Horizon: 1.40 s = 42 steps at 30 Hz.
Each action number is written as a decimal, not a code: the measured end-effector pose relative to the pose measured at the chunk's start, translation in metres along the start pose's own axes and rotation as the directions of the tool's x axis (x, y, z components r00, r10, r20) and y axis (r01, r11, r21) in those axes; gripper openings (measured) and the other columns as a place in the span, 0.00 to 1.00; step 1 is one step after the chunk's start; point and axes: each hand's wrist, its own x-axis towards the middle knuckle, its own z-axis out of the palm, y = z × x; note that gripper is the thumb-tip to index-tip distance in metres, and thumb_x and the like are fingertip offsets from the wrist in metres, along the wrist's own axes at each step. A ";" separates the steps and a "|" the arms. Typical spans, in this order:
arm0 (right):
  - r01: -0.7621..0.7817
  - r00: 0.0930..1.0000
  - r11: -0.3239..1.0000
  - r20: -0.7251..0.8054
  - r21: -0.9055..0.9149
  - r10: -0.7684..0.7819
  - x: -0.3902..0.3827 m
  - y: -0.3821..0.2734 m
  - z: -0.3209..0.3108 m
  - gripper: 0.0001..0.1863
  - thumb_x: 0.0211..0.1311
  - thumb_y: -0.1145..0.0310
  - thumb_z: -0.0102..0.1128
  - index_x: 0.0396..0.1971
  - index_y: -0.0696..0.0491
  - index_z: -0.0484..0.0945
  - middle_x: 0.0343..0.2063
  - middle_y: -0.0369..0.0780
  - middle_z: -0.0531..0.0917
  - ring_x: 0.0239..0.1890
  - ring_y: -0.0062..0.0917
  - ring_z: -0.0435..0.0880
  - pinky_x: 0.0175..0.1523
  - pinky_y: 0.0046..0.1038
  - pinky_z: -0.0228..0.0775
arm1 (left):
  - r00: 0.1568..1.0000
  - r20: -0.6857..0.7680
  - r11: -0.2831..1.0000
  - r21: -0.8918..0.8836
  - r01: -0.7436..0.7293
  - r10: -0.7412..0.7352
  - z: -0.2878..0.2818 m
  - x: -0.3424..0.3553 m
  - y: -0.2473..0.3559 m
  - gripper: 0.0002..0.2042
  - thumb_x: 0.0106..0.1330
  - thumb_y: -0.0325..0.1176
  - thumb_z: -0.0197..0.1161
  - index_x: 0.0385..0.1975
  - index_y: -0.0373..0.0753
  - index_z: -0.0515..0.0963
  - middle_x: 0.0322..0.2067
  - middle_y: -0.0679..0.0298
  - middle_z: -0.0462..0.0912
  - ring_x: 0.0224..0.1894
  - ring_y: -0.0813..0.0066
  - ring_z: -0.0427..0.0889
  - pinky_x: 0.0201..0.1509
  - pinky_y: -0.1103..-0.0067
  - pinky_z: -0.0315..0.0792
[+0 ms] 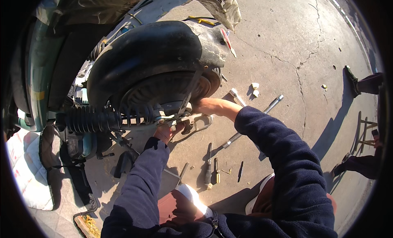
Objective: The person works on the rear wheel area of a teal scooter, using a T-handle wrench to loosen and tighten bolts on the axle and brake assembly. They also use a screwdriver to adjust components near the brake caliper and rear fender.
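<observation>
The rear wheel [163, 88] of a scooter or motorbike stands before me under a black mudguard [143, 49]. Beside it runs a black coil spring shock absorber [94, 120]. Below the axle end, my left hand [164, 132] is closed among the metal parts near a bracket [200, 122]; what it grips is hidden. My right hand [208, 105] reaches in at the wheel hub, just right of a flat metal strut [191, 90]. Its fingers are out of sight behind the parts, in shadow.
A cross-shaped wheel wrench [273, 103], a screwdriver [208, 172] and a smaller yellow-handled screwdriver [217, 172] lie on the concrete ground. A quilted cover [26, 168] hangs at left. Another person's legs [364, 166] and a wooden stool [365, 133] are at far right.
</observation>
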 end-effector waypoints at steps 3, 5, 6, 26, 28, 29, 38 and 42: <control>-0.220 0.963 0.935 -0.092 0.280 0.254 0.003 0.007 0.014 0.22 0.61 0.54 0.60 0.34 0.62 0.81 0.26 0.45 0.82 0.28 0.31 0.79 0.34 0.34 0.70 | 0.964 -0.239 0.872 0.489 0.014 0.119 0.027 -0.003 -0.008 0.24 0.68 0.47 0.52 0.57 0.36 0.68 0.55 0.50 0.72 0.58 0.56 0.71 0.64 0.60 0.67; -0.325 0.909 0.823 -0.087 0.466 0.408 0.003 0.007 0.021 0.26 0.58 0.49 0.62 0.36 0.61 0.81 0.25 0.46 0.83 0.28 0.32 0.79 0.35 0.35 0.69 | 0.998 -0.007 0.994 0.096 0.055 -0.055 0.038 -0.001 -0.013 0.24 0.68 0.47 0.51 0.57 0.36 0.67 0.56 0.48 0.71 0.59 0.54 0.71 0.64 0.58 0.68; -0.296 0.914 0.817 -0.101 0.495 0.393 0.002 0.006 0.022 0.28 0.57 0.46 0.63 0.37 0.61 0.82 0.25 0.46 0.82 0.27 0.32 0.78 0.35 0.35 0.69 | 0.997 0.025 0.998 0.023 0.067 -0.067 0.042 -0.001 -0.014 0.24 0.69 0.47 0.51 0.57 0.36 0.67 0.56 0.48 0.71 0.59 0.54 0.70 0.64 0.58 0.68; -0.292 0.892 0.491 0.048 0.821 0.450 -0.012 -0.022 0.009 0.10 0.63 0.71 0.58 0.40 0.61 0.79 0.33 0.39 0.81 0.32 0.21 0.78 0.35 0.25 0.72 | 0.946 -0.290 0.795 0.604 0.061 0.147 -0.027 0.000 0.006 0.23 0.68 0.47 0.51 0.54 0.36 0.69 0.52 0.54 0.73 0.54 0.60 0.73 0.63 0.62 0.66; -0.313 0.867 0.416 0.079 0.854 0.491 -0.017 -0.034 0.002 0.10 0.63 0.72 0.58 0.39 0.62 0.79 0.33 0.40 0.81 0.32 0.21 0.78 0.37 0.24 0.72 | 0.939 -0.307 0.858 0.512 0.028 0.153 -0.036 0.002 0.009 0.23 0.68 0.49 0.52 0.53 0.36 0.70 0.50 0.54 0.74 0.52 0.60 0.74 0.58 0.61 0.70; -0.320 0.850 0.414 0.066 0.852 0.523 -0.018 -0.041 0.000 0.09 0.63 0.73 0.58 0.39 0.62 0.78 0.36 0.42 0.81 0.32 0.22 0.77 0.37 0.24 0.72 | 0.921 -0.346 0.899 0.438 -0.013 0.181 -0.041 0.001 0.010 0.24 0.67 0.50 0.52 0.52 0.36 0.70 0.49 0.54 0.74 0.51 0.60 0.75 0.55 0.61 0.73; -0.211 0.851 0.194 0.083 0.958 0.518 -0.024 -0.047 0.000 0.08 0.64 0.77 0.55 0.41 0.62 0.75 0.36 0.41 0.80 0.32 0.21 0.80 0.32 0.21 0.75 | 0.796 -0.579 0.970 0.242 -0.038 0.175 -0.045 0.004 0.016 0.25 0.66 0.54 0.52 0.50 0.39 0.73 0.46 0.57 0.77 0.48 0.64 0.77 0.51 0.65 0.75; -0.269 0.877 0.336 0.085 0.902 0.473 -0.015 -0.025 0.013 0.12 0.67 0.66 0.51 0.39 0.60 0.77 0.27 0.38 0.79 0.25 0.19 0.75 0.23 0.22 0.62 | 0.979 -0.189 0.976 0.212 -0.039 0.080 -0.047 0.014 0.010 0.24 0.64 0.50 0.54 0.52 0.38 0.73 0.47 0.57 0.78 0.49 0.63 0.77 0.57 0.65 0.72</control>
